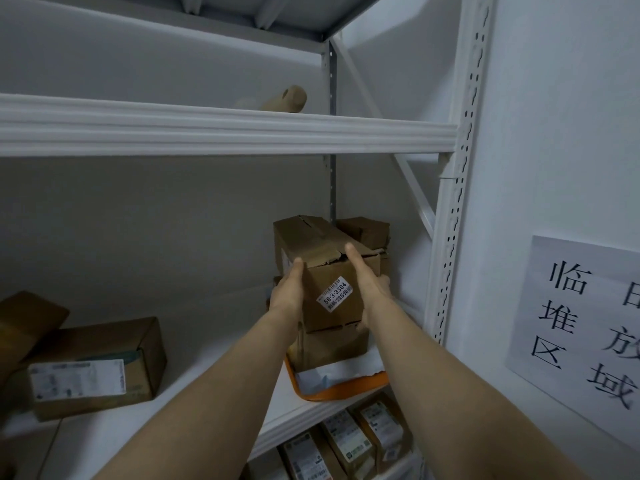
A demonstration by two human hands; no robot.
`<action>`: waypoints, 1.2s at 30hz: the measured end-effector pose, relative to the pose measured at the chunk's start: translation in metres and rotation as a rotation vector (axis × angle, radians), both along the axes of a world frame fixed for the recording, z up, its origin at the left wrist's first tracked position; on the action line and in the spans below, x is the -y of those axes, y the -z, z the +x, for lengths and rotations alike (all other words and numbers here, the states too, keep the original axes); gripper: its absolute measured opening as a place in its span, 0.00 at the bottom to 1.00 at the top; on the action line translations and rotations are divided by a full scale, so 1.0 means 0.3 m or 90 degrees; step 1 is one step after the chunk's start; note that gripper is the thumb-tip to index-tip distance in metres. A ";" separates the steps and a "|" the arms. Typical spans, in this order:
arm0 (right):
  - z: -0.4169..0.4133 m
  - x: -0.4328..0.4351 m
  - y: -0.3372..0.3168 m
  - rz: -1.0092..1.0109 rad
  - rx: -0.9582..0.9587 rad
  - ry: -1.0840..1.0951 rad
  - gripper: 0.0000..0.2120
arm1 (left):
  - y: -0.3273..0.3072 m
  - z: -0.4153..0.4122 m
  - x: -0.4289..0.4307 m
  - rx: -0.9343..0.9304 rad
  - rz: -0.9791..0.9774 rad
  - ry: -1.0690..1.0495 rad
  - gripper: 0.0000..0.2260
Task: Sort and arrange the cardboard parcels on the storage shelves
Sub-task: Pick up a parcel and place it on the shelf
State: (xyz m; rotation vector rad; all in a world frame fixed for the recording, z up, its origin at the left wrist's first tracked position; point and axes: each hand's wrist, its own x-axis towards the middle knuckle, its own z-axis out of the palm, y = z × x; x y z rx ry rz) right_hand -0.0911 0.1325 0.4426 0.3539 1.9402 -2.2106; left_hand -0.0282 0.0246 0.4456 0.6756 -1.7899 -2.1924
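Well left of the orange tray [346, 390], a labelled box [93, 367] is seen. Above the tray, the left hand [289, 292] is curled on the top parcel [329, 271], which is gripped opposite by the right hand [370, 285] and stacked on a lower box [329, 344] in the tray. A paper sign [585, 327] is pinned right of the tray.

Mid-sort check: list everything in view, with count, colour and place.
brown cardboard box with white sticker: 1, brown, top of right stack, middle shelf
plain brown cardboard box: 1, brown, directly beneath
small brown cardboard box: 1, brown, behind stack
flat orange-edged parcel: 1, orange and white, under stack
brown cardboard boxes: 2, brown, middle shelf left
tan tube-shaped parcel: 1, tan, upper shelf
labelled brown parcels: several, brown, lower shelf
white metal shelving: 1, white, ahead
white paper sign: 1, black characters, right wall
left hand: 1, grips sticker box's left side
right hand: 1, grips its right side
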 end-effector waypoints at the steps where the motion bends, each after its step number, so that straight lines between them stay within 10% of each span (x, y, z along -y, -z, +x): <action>1: 0.003 -0.002 0.000 -0.032 0.021 -0.001 0.68 | -0.003 0.004 -0.002 -0.001 0.007 0.001 0.28; 9: -0.036 -0.014 0.085 -0.178 0.124 -0.089 0.71 | -0.003 0.011 -0.011 0.004 -0.019 0.015 0.25; 14: 0.012 -0.062 0.103 -0.207 0.066 0.019 0.41 | 0.007 0.023 -0.024 0.039 -0.027 0.040 0.33; 19: 0.025 -0.095 0.121 -0.252 -0.007 -0.046 0.38 | 0.021 0.023 0.007 0.033 0.038 -0.028 0.61; 27: 0.093 -0.161 0.155 -0.232 -0.056 -0.145 0.18 | 0.033 0.146 0.100 0.037 0.167 -0.051 0.70; 32: 0.163 -0.178 0.178 -0.167 -0.016 -0.122 0.32 | 0.071 0.265 0.086 0.081 0.173 0.031 0.35; 36: 0.252 -0.180 0.207 -0.143 0.011 -0.089 0.46 | 0.090 0.349 0.043 0.089 0.189 0.027 0.32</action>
